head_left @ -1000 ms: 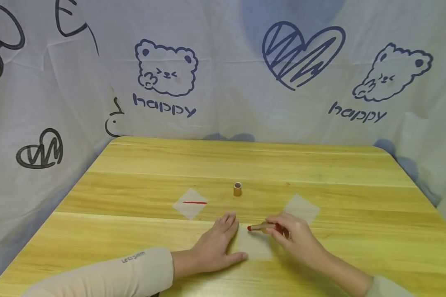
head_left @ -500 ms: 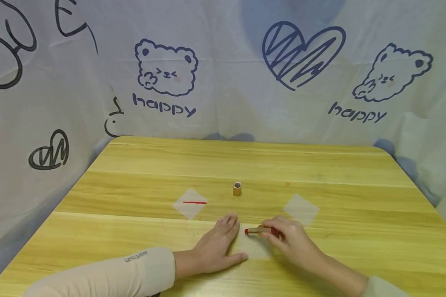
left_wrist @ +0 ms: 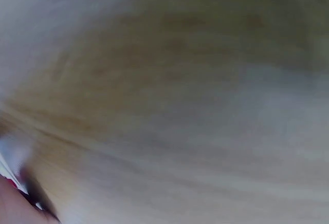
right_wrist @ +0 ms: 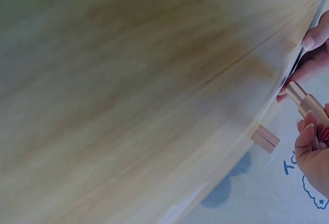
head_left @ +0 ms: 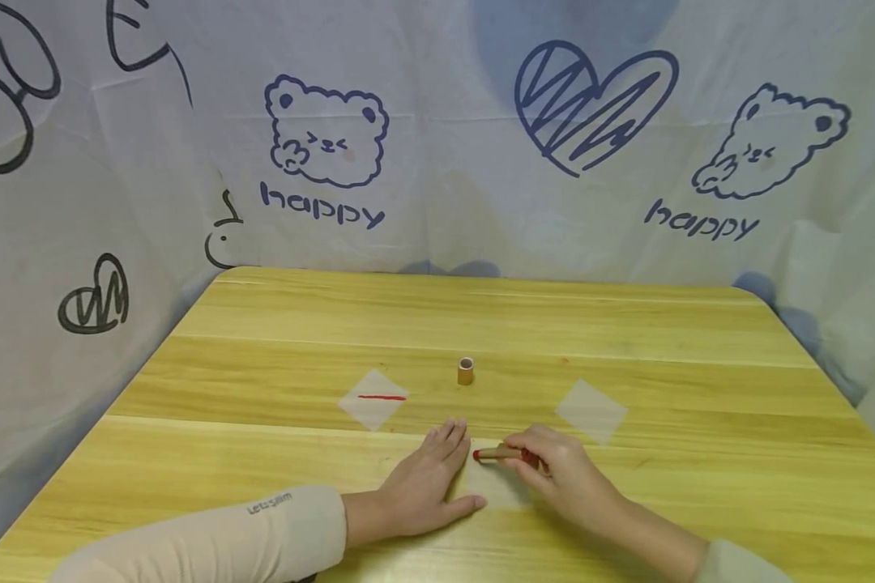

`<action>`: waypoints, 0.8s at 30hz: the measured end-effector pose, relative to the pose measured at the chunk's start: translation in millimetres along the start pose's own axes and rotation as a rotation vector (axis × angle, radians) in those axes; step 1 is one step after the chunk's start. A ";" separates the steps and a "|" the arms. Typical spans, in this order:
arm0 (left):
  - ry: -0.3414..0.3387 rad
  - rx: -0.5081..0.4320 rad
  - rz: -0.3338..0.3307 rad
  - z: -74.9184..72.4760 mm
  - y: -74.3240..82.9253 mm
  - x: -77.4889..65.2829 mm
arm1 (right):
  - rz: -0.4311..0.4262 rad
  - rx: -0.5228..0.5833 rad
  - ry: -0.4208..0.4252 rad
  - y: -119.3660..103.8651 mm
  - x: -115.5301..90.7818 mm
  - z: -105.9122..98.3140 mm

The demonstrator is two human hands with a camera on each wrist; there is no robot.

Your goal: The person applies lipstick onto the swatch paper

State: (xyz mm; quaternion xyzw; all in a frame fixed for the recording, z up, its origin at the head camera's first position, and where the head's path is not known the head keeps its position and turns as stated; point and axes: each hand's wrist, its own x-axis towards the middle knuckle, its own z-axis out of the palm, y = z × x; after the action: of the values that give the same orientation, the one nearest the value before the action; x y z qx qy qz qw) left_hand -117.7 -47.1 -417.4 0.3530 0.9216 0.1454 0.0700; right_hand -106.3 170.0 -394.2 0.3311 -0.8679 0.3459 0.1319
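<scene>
My right hand [head_left: 565, 474] pinches a lipstick [head_left: 492, 453], its red tip pointing left and close over the near pale paper square [head_left: 506, 492]. In the right wrist view, my fingers [right_wrist: 304, 144] curl round the lipstick's gold tube [right_wrist: 308, 105]. My left hand [head_left: 424, 486] lies flat with fingers extended at the left edge of that square, thumb over its near corner. The lipstick's cap [head_left: 466, 372] stands open end up beyond both hands. Mostly blurred tabletop fills the left wrist view.
A second paper square [head_left: 373, 411] with a red line across it lies at the left. A third, unmarked square [head_left: 592, 411] lies to the right. White cloth [head_left: 437, 162] with drawn bears and hearts hangs behind the wooden table [head_left: 262, 312].
My right hand has moved the lipstick left and slightly nearer, its tip now close to my left fingers. The left hand has stayed nearly still. The cap and far squares have not moved.
</scene>
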 end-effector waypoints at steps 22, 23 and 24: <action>-0.014 0.069 0.019 -0.9 -0.5 0.3 | -0.013 -0.078 -0.145 -10.1 17.5 -2.6; -0.015 0.072 0.019 -0.8 -0.4 0.3 | -0.008 -0.079 -0.155 -10.4 18.6 -3.1; -0.018 0.072 0.016 -0.6 -0.4 0.4 | -0.005 -0.081 -0.165 -10.9 19.2 -3.7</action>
State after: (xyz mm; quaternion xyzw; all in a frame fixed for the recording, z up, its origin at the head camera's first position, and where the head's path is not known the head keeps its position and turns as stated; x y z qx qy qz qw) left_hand -118.4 -47.3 -416.9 0.3641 0.9227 0.1094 0.0641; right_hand -113.4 157.3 -377.1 0.3551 -0.8882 0.2819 0.0741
